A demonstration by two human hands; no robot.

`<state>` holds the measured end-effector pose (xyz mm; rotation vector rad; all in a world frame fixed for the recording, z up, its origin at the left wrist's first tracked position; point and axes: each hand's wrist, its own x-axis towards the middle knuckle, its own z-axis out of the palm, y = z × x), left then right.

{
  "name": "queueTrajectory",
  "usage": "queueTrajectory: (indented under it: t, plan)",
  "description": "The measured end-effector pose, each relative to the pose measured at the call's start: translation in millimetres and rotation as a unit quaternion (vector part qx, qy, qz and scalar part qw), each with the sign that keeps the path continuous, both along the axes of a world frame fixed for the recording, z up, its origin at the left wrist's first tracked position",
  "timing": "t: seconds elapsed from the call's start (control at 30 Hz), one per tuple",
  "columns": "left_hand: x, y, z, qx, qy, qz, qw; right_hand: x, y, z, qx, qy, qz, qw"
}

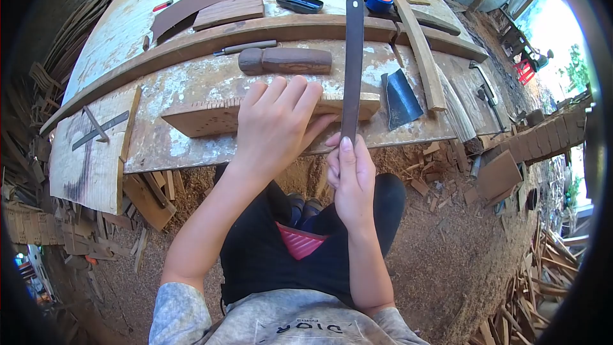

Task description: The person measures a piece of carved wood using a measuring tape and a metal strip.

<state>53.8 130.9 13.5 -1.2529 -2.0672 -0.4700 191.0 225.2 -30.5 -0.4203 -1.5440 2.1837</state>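
My left hand (276,115) is closed over the upper edge of a wooden board (207,118), which stands on its long side near the bench's front. Small notches or marks run along that edge, and dark dots show on its face. In my right hand (352,179) is a long, flat, dark metal strip (353,64) with a hole at its far end, held upright by its lower end. The strip passes in front of the board's right part. Behind the board lie a dark wooden mallet-like block (287,61) and a grey pen-like tool (246,47).
A long wooden beam (191,41) crosses the workbench (153,124). A curved blue-black sheet piece (402,99) and a slanting batten (415,45) are on the right. Farther back sit a blue tape measure (378,0) and a black case (300,3). Wood scraps litter the floor.
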Motion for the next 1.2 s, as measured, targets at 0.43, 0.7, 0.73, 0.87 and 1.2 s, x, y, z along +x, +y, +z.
queueTrajectory:
  t: [0.43, 0.7, 0.73, 0.87, 1.2]
  plan:
    - [8, 2, 6, -0.020, -0.033, 0.002, 0.999, 4, -1, 0, 0.032, -0.026, -0.012, 0.999]
    - [6, 5, 9, -0.010, -0.020, -0.009, 1.000, 15, -6, -3, 0.052, -0.025, -0.017, 0.998]
    - [6, 5, 9, -0.006, -0.015, -0.008, 1.000, 15, -6, -4, 0.053, -0.026, -0.020, 0.998]
    - [4, 5, 8, -0.003, -0.007, -0.007, 1.000, 11, -9, -10, 0.048, -0.017, -0.014, 0.999]
    - [3, -1, 5, -0.004, -0.010, -0.030, 1.000, 18, -14, -8, 0.051, -0.017, -0.019, 0.998]
